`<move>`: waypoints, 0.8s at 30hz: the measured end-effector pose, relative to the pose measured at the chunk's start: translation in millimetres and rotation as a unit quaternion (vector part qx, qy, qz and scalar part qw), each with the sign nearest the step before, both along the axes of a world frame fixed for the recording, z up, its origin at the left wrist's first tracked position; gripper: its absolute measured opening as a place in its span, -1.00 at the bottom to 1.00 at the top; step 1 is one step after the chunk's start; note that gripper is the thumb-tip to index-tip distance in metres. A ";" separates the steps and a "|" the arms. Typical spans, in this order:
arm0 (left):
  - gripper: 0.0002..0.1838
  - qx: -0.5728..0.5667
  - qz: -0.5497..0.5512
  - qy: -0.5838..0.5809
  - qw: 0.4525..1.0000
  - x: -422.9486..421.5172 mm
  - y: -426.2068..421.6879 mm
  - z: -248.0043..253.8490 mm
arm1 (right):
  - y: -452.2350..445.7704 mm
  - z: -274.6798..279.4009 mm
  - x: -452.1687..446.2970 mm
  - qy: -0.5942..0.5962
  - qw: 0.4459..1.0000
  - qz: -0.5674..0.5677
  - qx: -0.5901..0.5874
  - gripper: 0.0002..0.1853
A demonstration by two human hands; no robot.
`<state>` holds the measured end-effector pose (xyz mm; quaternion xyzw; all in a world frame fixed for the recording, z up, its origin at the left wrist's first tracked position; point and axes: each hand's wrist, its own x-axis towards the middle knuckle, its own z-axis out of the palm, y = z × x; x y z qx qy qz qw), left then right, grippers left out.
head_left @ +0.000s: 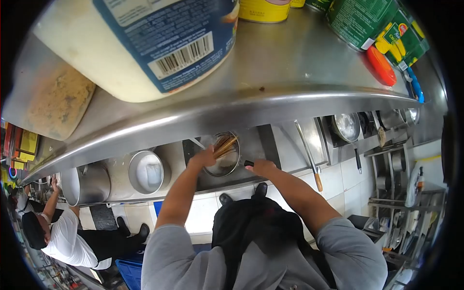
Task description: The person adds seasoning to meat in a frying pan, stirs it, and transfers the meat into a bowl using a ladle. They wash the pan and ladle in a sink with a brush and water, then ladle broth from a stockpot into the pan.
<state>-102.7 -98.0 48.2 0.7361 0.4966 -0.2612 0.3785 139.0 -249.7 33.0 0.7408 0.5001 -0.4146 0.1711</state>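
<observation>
My left hand [205,157] is closed around a bundle of thin yellow-brown strands [225,145], which look like dry spaghetti. The bundle slants over a round metal pan [236,166] at the front of the cooktop. Part of the pan's inside is hidden by the bundle and my hand. On the pan's right side, my right hand [264,167] grips its black handle [249,164]. A pale, narrow handle-like piece [196,142] shows just behind my left hand.
A steel shelf [270,72] juts over the cooktop, bearing a large jar [121,58] and cans [355,21]. Left stand a pot [166,176] and a stockpot [94,181]. A wood-handled rod [308,154] and frying pan [347,126] are right. A co-worker [72,239] stands left.
</observation>
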 end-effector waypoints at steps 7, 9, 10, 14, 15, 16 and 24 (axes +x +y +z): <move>-0.38 0.046 -0.137 -0.079 0.986 6.6 -73.0 -74.7 | -1.3 -5.4 8.5 -0.033 0.999 -0.004 0.020 -0.19; -0.39 0.024 -0.193 -0.036 0.980 -12.5 -51.8 -91.0 | -6.5 8.5 13.9 -0.035 0.999 -0.014 -0.004 -0.20; -0.39 0.001 -0.246 0.008 0.969 -26.3 -44.8 -98.8 | -16.7 6.6 14.3 -0.033 0.999 -0.014 -0.009 -0.20; -0.49 -0.166 -0.133 0.021 0.977 -11.7 -24.8 -53.1 | -22.1 -5.4 27.6 -0.048 0.998 0.020 0.046 -0.19; -0.49 -0.167 -0.133 0.019 0.977 2.2 -28.6 -40.6 | -24.9 -9.3 28.8 -0.055 0.995 0.028 0.077 -0.17; -0.51 -0.152 -0.115 -0.058 0.980 18.4 -33.4 -28.9 | -23.4 -10.7 32.6 -0.055 0.995 0.029 0.076 -0.17; -0.56 -0.141 -0.002 -0.048 0.989 -1.5 -39.5 -64.9 | -12.4 1.4 41.4 -0.162 0.967 0.148 0.130 -0.25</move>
